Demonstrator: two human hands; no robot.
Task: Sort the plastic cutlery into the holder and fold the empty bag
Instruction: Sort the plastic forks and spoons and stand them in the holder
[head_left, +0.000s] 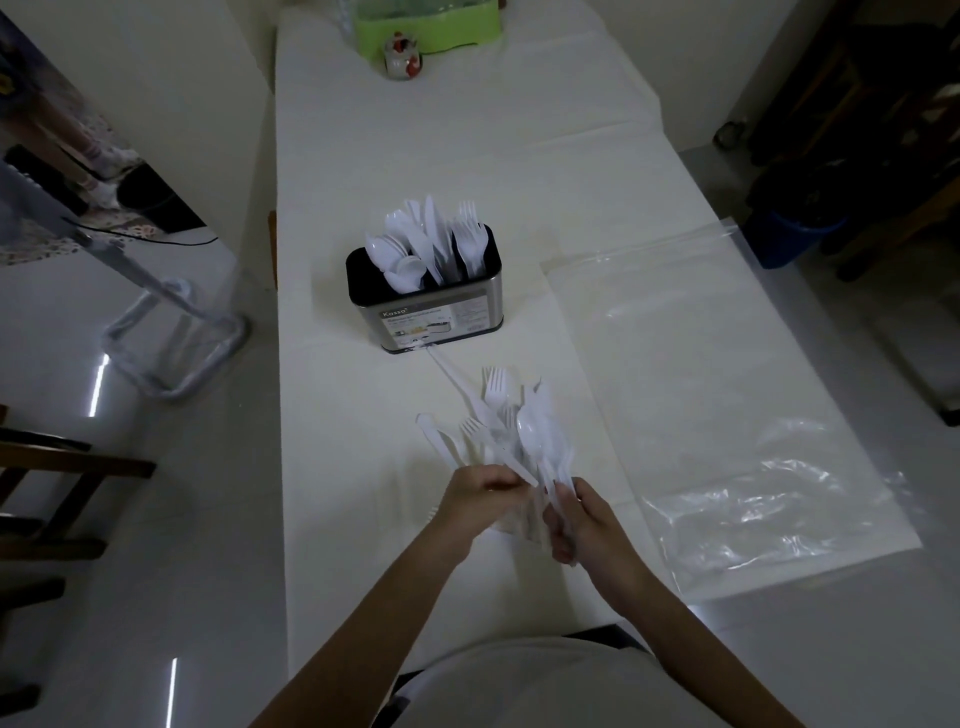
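A metal cutlery holder (426, 312) with a black inside stands mid-table, with white plastic spoons, knives and forks (431, 244) upright in it. Nearer me, my left hand (480, 499) and my right hand (582, 519) both grip a fanned bunch of white plastic cutlery (511, 431) by the handles, heads pointing away. One long white piece (449, 376) lies on the table between the bunch and the holder. The clear plastic bag (727, 405) lies flat on the table to the right, its near end crinkled.
A white cloth covers the long table (415, 156). At the far end stand a green tray (431, 31) and a small red-and-white pot (402, 60). The table edge is close on the left; a wooden chair (52, 467) and a metal frame (176, 332) stand on the floor there.
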